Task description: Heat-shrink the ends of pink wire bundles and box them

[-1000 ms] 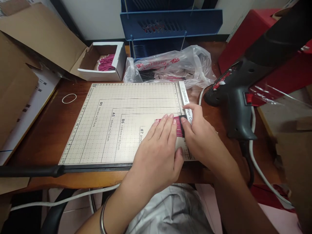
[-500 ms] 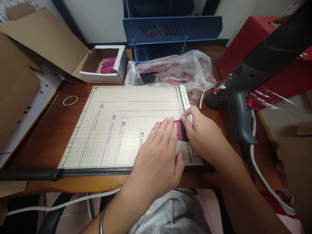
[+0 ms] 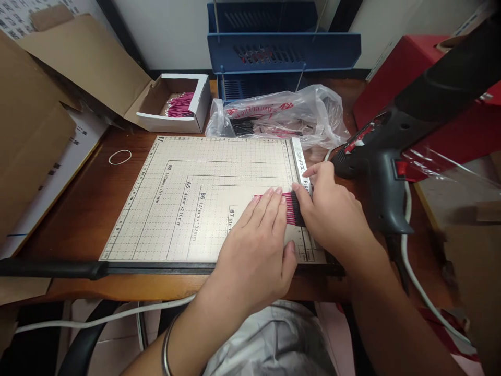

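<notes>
A row of thin pink wires (image 3: 290,210) with black ends lies side by side on the right part of a paper cutter (image 3: 152,203). My left hand (image 3: 256,245) rests flat over the wires, its fingers straight and together, covering most of their length. At the other end, the thumb of my right hand (image 3: 334,209) touches the black ends. My right index finger is apart from the thumb and reaches over the cutter's metal rail (image 3: 297,151). The lower fingers of that hand are hidden from view.
Behind the cutter stand a white box (image 3: 170,124) of pink wires, a clear plastic bag (image 3: 323,115) with more wires, and a blue rack (image 3: 332,52). A black heat gun (image 3: 385,172) looms at right. The cutter's black handle (image 3: 55,268) points left. A rubber band (image 3: 119,157) lies nearby.
My right index finger has straightened away from the thumb, over the rail. My left hand stays flat on the wires. The whole view has shifted slightly.
</notes>
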`<state>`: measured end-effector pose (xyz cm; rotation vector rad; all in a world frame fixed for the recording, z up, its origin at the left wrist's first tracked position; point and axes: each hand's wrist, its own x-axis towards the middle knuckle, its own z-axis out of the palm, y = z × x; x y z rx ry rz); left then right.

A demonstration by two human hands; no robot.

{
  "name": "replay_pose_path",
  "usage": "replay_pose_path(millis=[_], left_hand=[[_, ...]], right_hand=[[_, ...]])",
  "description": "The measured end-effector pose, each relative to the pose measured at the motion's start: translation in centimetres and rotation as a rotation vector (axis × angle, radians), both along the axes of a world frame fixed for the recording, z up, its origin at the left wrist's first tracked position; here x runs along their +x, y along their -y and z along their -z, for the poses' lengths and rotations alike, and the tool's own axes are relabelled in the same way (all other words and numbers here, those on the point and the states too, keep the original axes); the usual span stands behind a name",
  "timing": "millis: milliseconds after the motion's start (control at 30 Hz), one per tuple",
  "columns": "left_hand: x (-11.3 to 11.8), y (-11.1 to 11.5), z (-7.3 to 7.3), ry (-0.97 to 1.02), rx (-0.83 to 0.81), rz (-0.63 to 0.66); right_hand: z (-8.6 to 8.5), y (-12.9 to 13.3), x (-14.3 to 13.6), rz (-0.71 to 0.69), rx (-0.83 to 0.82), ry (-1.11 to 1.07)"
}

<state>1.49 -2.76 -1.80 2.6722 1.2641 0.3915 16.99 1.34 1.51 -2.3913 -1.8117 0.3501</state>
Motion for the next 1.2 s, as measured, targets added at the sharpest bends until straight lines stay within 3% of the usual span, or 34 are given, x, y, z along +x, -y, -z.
replay_pose_path(millis=[200, 433, 933, 1200], left_hand=[[-0.1, -0.1, 0.1, -0.003, 0.005, 0.002], [-0.1, 0.0, 0.1, 0.008, 0.010, 0.004], [-0.2, 0.0, 0.1, 0.018, -0.005, -0.003], [0.0, -0.1, 0.0, 0.010, -0.014, -0.002]], right_hand=[[-0.1, 0.0, 0.4, 0.016, -0.017, -0.109], [0.1, -0.8, 1.4, 0.059, 0.072, -0.312], [-0.1, 0.4, -0.2, 0.003, -0.124, 0.006], [0.3, 1.8, -0.2, -0.074, -0.125, 0.128]])
